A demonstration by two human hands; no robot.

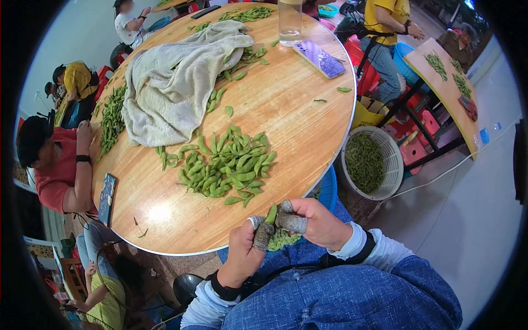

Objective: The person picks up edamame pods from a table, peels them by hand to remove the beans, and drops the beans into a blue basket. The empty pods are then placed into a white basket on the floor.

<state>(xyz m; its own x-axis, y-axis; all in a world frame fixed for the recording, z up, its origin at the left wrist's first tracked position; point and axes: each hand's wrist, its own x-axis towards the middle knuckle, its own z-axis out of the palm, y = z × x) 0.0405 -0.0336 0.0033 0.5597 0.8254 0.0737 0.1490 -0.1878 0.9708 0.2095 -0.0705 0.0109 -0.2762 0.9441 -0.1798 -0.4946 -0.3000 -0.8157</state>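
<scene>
Above my lap, both hands pinch one green soybean pod (pixel 271 213), which stands upright between the fingertips. My left hand (pixel 247 245) closes on its lower part, and my right hand (pixel 318 223) grips it from the right. Grey wraps cover several of my fingertips and thumbs. Beneath the hands lie light green shelled beans (pixel 283 240); what holds them is mostly hidden. A loose pile of soybean pods (pixel 228 165) rests on the round wooden table (pixel 297 110) just beyond my hands.
A crumpled pale towel (pixel 170 88) covers part of the pods. A purple phone (pixel 320 59), a clear bottle (pixel 290 25) and a dark patterned phone (pixel 107 199) are on the table. At right stands a white basket (pixel 393 170) of pods; a blue basin (pixel 328 190) is nearer. A person in red (pixel 63 165) sits left.
</scene>
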